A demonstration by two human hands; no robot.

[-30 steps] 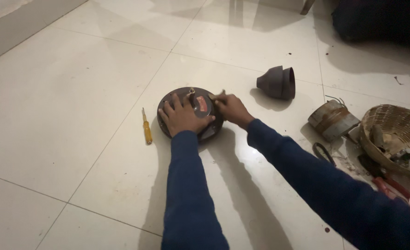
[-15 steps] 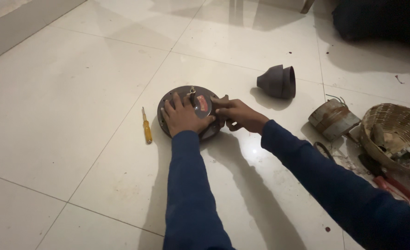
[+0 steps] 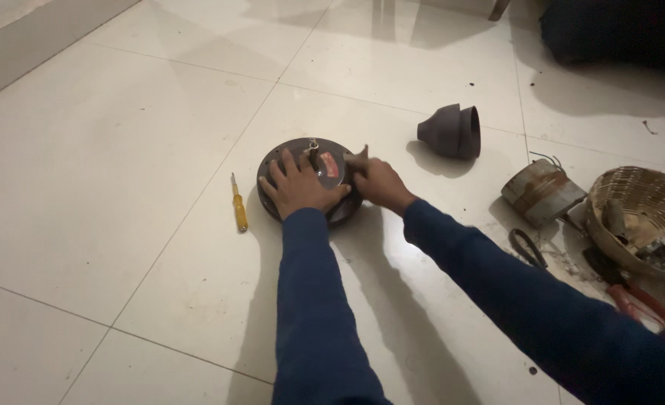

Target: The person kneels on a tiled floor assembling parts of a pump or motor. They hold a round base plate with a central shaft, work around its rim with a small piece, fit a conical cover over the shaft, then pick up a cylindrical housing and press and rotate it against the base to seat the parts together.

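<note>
A round dark metal disc (image 3: 325, 157), a motor-like housing with a short shaft at its centre, lies flat on the tiled floor. My left hand (image 3: 296, 185) rests palm down on its near left part, fingers spread. My right hand (image 3: 377, 180) grips the disc's right edge with curled fingers. Both arms wear dark blue sleeves. A yellow-handled screwdriver (image 3: 238, 204) lies on the floor just left of the disc.
A dark cone-shaped cover (image 3: 452, 130) lies on its side behind the disc to the right. A grey cylindrical part (image 3: 541, 191) with wires, red-handled pliers (image 3: 636, 292) and a woven basket (image 3: 632, 196) sit at the right. A low ledge (image 3: 40, 45) runs along the far left.
My right hand has shifted along the disc's right rim, and the disc has turned a little under my left hand. The screwdriver and other items stay put.
</note>
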